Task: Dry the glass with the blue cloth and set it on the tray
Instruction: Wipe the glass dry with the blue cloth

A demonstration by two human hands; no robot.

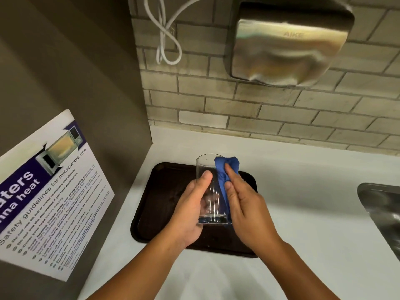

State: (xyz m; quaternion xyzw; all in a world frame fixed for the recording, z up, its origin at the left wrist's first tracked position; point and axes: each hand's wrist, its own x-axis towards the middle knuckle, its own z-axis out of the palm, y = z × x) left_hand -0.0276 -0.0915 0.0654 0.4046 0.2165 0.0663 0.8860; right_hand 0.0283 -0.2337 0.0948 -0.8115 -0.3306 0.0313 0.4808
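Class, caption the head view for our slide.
Left hand holds glass over tray; right hand wipes with cloth.

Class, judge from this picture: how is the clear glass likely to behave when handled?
The glass looks smooth and clear, so probably slippery and fragile. Tall with straight sides, it may tip if nudged. The left hand grips it over the tray; the right hand presses the blue cloth against it.

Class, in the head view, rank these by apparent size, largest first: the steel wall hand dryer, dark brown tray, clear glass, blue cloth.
1. Steel wall hand dryer and dark brown tray: similar, unranked.
2. Clear glass.
3. Blue cloth, partly hidden.
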